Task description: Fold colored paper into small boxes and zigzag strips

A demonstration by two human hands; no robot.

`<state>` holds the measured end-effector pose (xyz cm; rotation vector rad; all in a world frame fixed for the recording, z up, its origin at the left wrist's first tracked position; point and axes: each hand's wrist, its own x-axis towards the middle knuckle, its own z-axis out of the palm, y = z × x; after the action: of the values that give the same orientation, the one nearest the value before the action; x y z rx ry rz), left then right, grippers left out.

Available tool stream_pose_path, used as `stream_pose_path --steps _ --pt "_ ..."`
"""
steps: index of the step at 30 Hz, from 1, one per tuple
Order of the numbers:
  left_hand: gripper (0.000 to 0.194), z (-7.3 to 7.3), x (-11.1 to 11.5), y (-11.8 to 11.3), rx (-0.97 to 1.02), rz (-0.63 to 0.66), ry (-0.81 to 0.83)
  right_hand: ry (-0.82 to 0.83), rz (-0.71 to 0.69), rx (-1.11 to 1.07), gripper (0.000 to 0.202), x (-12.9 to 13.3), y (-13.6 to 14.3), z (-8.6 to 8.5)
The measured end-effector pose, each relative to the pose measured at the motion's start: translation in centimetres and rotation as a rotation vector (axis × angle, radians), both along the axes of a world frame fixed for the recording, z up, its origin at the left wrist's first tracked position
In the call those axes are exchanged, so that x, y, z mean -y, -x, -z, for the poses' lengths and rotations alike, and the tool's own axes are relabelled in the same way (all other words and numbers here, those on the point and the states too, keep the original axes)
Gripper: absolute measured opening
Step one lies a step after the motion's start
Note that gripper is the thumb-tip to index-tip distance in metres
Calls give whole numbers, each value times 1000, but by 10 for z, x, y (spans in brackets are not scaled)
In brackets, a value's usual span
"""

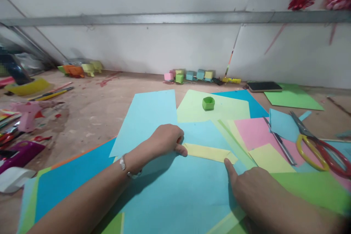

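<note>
A folded strip of yellow paper (207, 152) lies on light blue sheets (175, 193) in front of me. At its left end, my left hand (168, 139) is closed, thumb and curled fingers pinching the paper. The extended index finger of my right hand (246, 182) presses on the strip's right end, where creased corners show; its other fingers are curled under and mostly hidden. Beyond the strip, a small open green paper box (208, 103) sits on a pale green sheet (189, 108).
Scissors (315, 146) and a metallic pen (283, 148) lie right on pink and yellow paper. A phone (264, 86) and small paper cubes (189, 75) are near the wall. Far left are a pink glue gun (27, 115) and a yellow tape roll (27, 87).
</note>
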<state>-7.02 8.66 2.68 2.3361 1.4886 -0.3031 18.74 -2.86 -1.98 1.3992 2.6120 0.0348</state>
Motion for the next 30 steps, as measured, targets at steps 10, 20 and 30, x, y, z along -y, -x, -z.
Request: stream_pose_path --steps 10,20,30 --pt "35 -5 2 -6 2 1 5 -244 -50 -147 16 -44 9 -40" --pt "24 -9 8 -9 52 -16 -23 -69 -24 -324 17 -60 14 -26" --pt "28 -2 12 -21 740 -424 -163 -235 -73 -768 35 -63 9 -22"
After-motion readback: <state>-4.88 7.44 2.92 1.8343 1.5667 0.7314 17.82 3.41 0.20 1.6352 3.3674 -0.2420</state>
